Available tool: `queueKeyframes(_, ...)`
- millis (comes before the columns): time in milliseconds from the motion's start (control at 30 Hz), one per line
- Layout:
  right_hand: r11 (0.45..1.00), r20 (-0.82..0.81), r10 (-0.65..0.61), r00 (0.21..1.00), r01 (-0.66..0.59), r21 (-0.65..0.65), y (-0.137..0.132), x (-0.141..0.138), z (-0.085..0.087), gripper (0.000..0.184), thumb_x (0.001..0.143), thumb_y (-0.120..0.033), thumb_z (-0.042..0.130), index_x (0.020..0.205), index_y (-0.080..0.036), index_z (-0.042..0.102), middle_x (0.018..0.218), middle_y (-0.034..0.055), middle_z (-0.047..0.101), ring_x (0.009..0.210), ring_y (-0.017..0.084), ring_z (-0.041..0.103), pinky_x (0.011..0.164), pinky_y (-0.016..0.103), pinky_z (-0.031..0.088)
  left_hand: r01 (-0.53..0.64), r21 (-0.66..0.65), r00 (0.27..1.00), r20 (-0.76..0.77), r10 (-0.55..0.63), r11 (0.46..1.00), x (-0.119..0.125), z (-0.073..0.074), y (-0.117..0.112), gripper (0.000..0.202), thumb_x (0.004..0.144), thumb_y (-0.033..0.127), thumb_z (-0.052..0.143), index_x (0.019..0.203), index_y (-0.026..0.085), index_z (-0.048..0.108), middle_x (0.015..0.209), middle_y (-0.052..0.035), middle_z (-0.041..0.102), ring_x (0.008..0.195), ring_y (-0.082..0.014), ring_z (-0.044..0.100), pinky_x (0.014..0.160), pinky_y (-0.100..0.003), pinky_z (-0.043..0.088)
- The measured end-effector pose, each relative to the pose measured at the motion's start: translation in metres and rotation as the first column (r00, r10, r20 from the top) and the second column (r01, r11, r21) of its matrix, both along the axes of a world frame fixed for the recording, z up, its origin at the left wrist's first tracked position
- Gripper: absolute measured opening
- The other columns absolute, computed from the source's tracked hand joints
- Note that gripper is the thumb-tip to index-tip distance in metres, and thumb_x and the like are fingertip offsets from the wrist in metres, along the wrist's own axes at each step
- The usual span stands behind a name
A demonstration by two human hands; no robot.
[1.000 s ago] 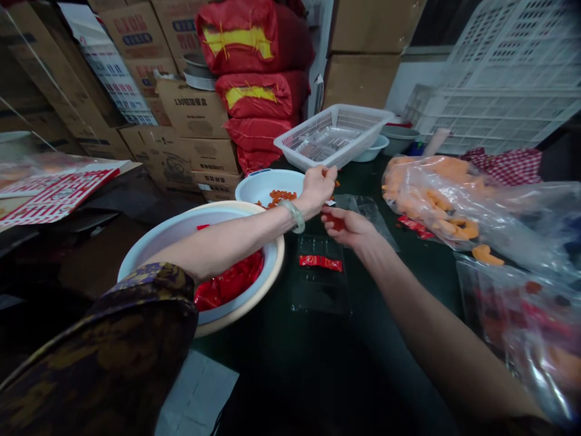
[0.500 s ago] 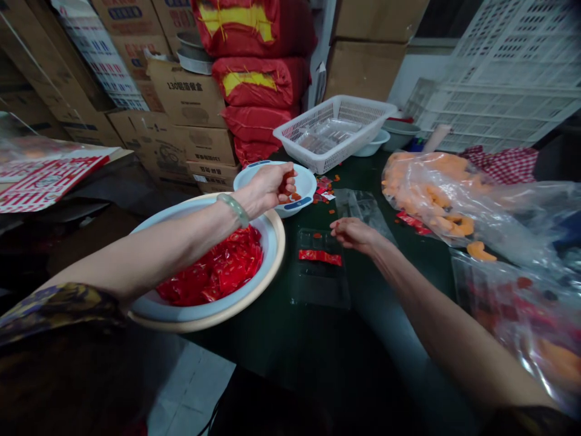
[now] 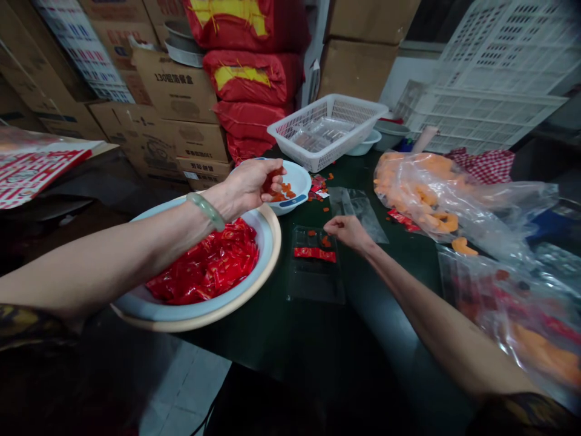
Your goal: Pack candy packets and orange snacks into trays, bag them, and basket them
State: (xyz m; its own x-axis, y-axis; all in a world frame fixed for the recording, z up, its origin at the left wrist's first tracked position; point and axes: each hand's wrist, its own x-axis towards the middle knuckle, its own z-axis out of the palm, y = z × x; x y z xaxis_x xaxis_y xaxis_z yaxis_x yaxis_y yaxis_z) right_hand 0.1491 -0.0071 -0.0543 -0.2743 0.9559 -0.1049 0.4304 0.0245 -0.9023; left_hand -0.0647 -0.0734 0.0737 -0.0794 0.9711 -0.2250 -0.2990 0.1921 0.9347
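Observation:
My left hand, a green bangle on its wrist, is closed around small orange-red pieces over a small white bowl that holds more of them. My right hand is pinched shut at the far edge of a clear plastic tray on the dark table; what its fingers hold is too small to name. A red sachet and a few orange pieces lie in the tray. A large white basin full of red sachets sits under my left forearm.
A white mesh basket with clear trays stands at the back. Clear bags of orange snacks lie to the right. Red sacks and cardboard boxes are stacked behind. White crates lean at the right.
My left hand drew back from beyond the small bowl to over it and closed on orange pieces. My right hand dropped lower onto the clear tray.

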Motion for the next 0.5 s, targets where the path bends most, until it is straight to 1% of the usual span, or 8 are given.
queueKeyframes(67,0.998,-0.039,0.021,0.999,-0.023,-0.065,0.000,-0.004,0.002,0.012,0.071,-0.019,0.063,0.061,-0.014,0.059,0.047,-0.0050,0.047,0.040,0.004,0.031,0.038,0.019,0.022,0.000,-0.019,1.000,0.029,0.001,1.000,-0.004,0.001,-0.003,0.017,0.083,0.017,0.050,0.066,0.013,0.050,0.046,0.0023,0.040,0.034,-0.0054,0.037,0.027,-0.014,0.014)
queueKeyframes(133,0.989,-0.080,0.048,0.996,-0.058,-0.133,0.000,-0.012,0.005,0.013,0.076,-0.023,0.060,0.066,-0.014,0.057,0.053,-0.0029,0.051,0.039,0.003,0.029,0.035,0.018,0.020,-0.004,-0.046,0.998,0.060,0.007,0.999,-0.007,0.000,-0.007,0.017,0.083,0.018,0.050,0.067,0.014,0.051,0.046,0.0022,0.039,0.034,-0.0057,0.037,0.027,-0.014,0.014)
queueKeyframes(200,0.976,-0.105,0.085,0.991,-0.104,-0.190,0.000,-0.023,0.008,0.010,0.077,-0.019,0.057,0.070,-0.013,0.057,0.060,0.0003,0.055,0.041,0.003,0.032,0.035,0.017,0.021,-0.004,-0.066,0.996,0.087,0.010,0.998,-0.010,-0.001,-0.010,0.016,0.084,0.018,0.050,0.068,0.014,0.051,0.046,0.0019,0.040,0.035,-0.0059,0.037,0.027,-0.013,0.015)
queueKeyframes(267,0.965,-0.096,0.117,0.988,-0.136,-0.222,-0.002,-0.035,0.010,0.004,0.073,-0.011,0.057,0.070,-0.013,0.057,0.060,0.0010,0.055,0.042,0.004,0.036,0.035,0.017,0.023,0.002,-0.079,0.995,0.102,0.006,0.997,-0.013,-0.003,-0.012,0.017,0.084,0.017,0.048,0.068,0.014,0.051,0.046,0.0018,0.040,0.035,-0.0060,0.037,0.027,-0.013,0.015)
queueKeyframes(367,0.969,-0.029,0.133,0.991,-0.136,-0.208,-0.005,-0.053,0.008,0.013,0.064,-0.001,0.057,0.066,-0.014,0.057,0.051,-0.0033,0.049,0.041,0.005,0.035,0.037,0.018,0.023,-0.004,-0.078,0.996,0.093,0.012,0.997,-0.015,-0.004,-0.014,0.019,0.085,0.015,0.046,0.066,0.014,0.050,0.046,0.0018,0.040,0.035,-0.0058,0.037,0.028,-0.014,0.016)
queueKeyframes(433,0.981,0.027,0.115,0.993,-0.110,-0.157,-0.008,-0.062,0.006,0.017,0.060,0.002,0.058,0.060,-0.014,0.056,0.046,-0.0061,0.043,0.042,0.005,0.033,0.039,0.018,0.024,-0.014,-0.066,0.997,0.078,0.019,0.998,-0.016,-0.005,-0.015,0.019,0.085,0.015,0.047,0.066,0.014,0.049,0.046,0.0017,0.040,0.035,-0.0056,0.038,0.028,-0.013,0.016)
queueKeyframes(500,0.992,0.062,0.082,0.995,-0.075,-0.101,-0.009,-0.068,0.003,0.020,0.056,0.004,0.059,0.056,-0.015,0.054,0.046,-0.0077,0.040,0.044,0.004,0.032,0.041,0.017,0.025,-0.026,-0.062,0.997,0.068,0.030,0.998,-0.017,-0.006,-0.016,0.019,0.085,0.015,0.047,0.065,0.014,0.049,0.046,0.0018,0.040,0.034,-0.0054,0.038,0.028,-0.013,0.015)
